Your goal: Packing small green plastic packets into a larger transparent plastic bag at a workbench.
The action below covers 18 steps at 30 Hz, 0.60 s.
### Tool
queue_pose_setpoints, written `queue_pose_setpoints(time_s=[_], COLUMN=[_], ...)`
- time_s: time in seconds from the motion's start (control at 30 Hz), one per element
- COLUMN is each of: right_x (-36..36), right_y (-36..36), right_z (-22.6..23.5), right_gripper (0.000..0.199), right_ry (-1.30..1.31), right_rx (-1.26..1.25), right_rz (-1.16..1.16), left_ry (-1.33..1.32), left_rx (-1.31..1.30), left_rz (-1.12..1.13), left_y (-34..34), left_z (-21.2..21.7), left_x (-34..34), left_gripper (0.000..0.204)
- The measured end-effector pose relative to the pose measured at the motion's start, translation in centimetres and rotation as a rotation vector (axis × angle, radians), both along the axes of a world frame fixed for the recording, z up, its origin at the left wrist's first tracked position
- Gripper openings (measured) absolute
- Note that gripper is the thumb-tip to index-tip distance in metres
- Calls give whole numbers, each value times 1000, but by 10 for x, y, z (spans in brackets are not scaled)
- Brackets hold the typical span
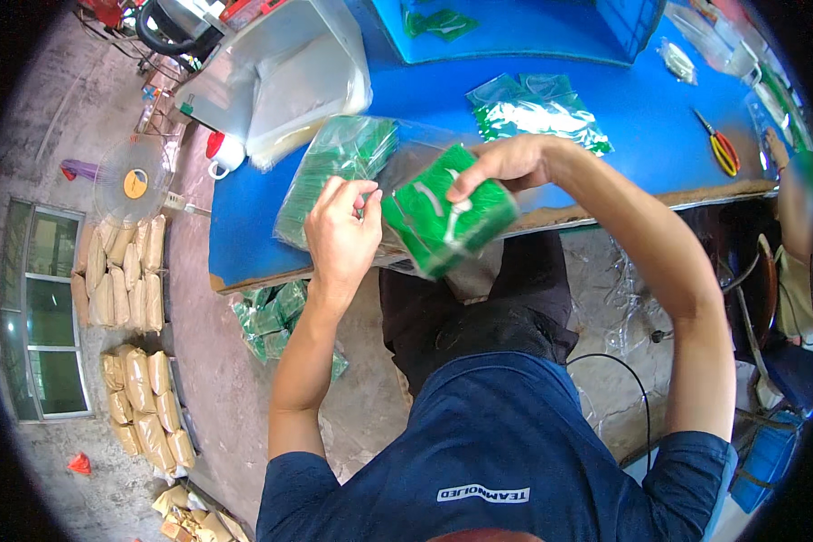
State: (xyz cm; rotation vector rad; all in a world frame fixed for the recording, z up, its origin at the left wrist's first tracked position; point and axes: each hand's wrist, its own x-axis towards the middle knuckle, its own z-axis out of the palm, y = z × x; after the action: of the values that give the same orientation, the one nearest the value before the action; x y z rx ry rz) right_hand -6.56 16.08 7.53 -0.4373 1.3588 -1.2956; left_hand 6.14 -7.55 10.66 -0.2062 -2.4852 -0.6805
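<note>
Head view — bagging a green bundle at frame centre.
Right hand (506, 163) clamps the green bundle (447, 212); left hand (339, 230) pinches the clear bag (334, 167) — next, likely holding its mouth open.

Glossy clear plastic bag (339, 167); green packet (447, 212) perhaps plastic; smooth blue tabletop (641, 108).

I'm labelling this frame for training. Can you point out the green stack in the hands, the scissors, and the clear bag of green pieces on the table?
green stack (443, 221): head view, middle of its top face.
scissors (723, 152): head view, yellow-red handles.
clear bag (334, 172): head view, its middle.
</note>
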Motion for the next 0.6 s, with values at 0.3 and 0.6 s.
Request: queue_pose_setpoints(time_s=[0.3, 0.6], right_x=[101, 33], right_y=[-64, -115], right_z=[-34, -37], right_gripper=[80, 93], right_ry=[12, -10], right_rx=[-439, -422], right_rz=[-1057, -958], left_ry=[6, 121], left_rx=[6, 72], left_rz=[39, -20], left_y=[1, 42], left_z=[9, 12], left_x=[10, -4], left_gripper=[8, 11])
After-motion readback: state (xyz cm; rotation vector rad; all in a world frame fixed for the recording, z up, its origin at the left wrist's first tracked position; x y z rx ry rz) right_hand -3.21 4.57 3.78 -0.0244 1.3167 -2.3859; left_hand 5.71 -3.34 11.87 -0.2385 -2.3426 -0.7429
